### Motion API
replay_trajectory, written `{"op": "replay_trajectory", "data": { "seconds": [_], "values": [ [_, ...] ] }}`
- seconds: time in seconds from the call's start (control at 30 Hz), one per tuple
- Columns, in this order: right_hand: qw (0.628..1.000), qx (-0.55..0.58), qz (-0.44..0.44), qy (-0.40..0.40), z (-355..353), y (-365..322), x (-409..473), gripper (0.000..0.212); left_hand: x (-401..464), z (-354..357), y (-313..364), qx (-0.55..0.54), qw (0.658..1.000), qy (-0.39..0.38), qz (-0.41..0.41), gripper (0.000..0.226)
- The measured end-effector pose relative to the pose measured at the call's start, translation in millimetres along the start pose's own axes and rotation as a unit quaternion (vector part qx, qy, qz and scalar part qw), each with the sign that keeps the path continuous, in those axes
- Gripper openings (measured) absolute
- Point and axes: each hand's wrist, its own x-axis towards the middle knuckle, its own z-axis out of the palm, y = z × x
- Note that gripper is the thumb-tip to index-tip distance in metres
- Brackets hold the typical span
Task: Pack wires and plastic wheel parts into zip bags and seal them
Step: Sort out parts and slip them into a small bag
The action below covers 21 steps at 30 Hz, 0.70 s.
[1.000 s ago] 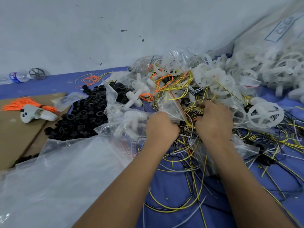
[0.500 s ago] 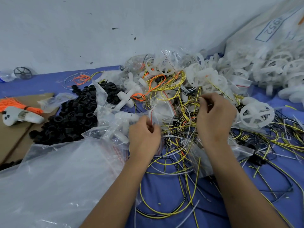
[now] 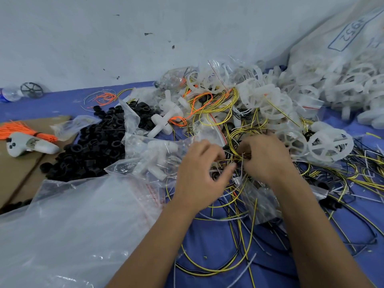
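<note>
The right hand [image 3: 268,156] pinched a tangle of yellow and black wires [image 3: 234,142] on the blue worktop [image 3: 218,235], while the left hand [image 3: 199,173] hovered beside it, fingers loosely curled. A clear zip bag [image 3: 149,154] just left held white plastic parts. White wheels [image 3: 330,145] lay right, spilling from a large sack [image 3: 332,48].

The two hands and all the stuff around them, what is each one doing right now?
Left hand: fingers loosely spread, touching the wires.
Right hand: fingers curled, gripping yellow wires.
Big plastic bag: lying crumpled, flat.
Small zip bag: holds white parts, lying down.
Black rings: loose in a heap.
White wheel: loose, tilted on the pile.
Water bottle: lying on its side.
</note>
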Motion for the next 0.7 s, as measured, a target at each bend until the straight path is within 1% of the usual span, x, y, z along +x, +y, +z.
{"op": "replay_trajectory", "data": {
  "seconds": [0.07, 0.13, 0.17, 0.2, 0.23, 0.33, 0.4, 0.47, 0.53, 0.6, 0.63, 0.7],
  "values": [
    [1.000, -0.010, -0.006, -0.013, 1, 2, 0, 0.046, -2, 7, 1, 0.015, 0.996, -0.083, 0.040, 0.034],
    [1.000, 0.016, 0.007, 0.009, 4, 3, 0, 0.047, -4, 12, 1, 0.044, 0.987, -0.145, 0.045, 0.033],
    [0.999, 0.037, 0.018, 0.021, 5, 4, 0, 0.048, -4, 12, -1, 0.041, 0.987, -0.154, 0.033, 0.028],
    [0.998, 0.057, 0.027, 0.030, 7, 3, 0, 0.048, -5, 12, -2, 0.025, 0.989, -0.148, 0.015, 0.022],
    [0.996, 0.077, 0.033, 0.036, 7, 3, 0, 0.049, -5, 12, -4, 0.012, 0.991, -0.134, -0.004, 0.017],
    [0.988, 0.135, 0.044, 0.059, 6, 4, 1, 0.050, -5, 10, -4, 0.019, 0.994, -0.079, -0.075, 0.017],
    [0.982, 0.166, 0.048, 0.077, 6, 6, 2, 0.041, -3, 7, -2, 0.008, 0.988, 0.008, -0.151, 0.020],
    [0.978, 0.184, 0.039, 0.096, 7, 7, 3, 0.028, -1, 2, -5, -0.042, 0.961, 0.120, -0.245, 0.023],
    [0.972, 0.198, 0.020, 0.126, 7, 6, 3, 0.018, 2, -4, -9, -0.117, 0.919, 0.204, -0.316, 0.022],
    [0.963, 0.209, -0.007, 0.169, 5, 4, 4, 0.015, 2, -8, -12, -0.160, 0.891, 0.247, -0.346, 0.022],
    [0.958, 0.213, -0.022, 0.192, 3, 3, 4, 0.014, 3, -8, -12, -0.166, 0.884, 0.259, -0.351, 0.023],
    [0.946, 0.214, -0.048, 0.238, 0, 1, 4, 0.015, 2, -8, -12, -0.163, 0.886, 0.259, -0.348, 0.025]
  ]
}}
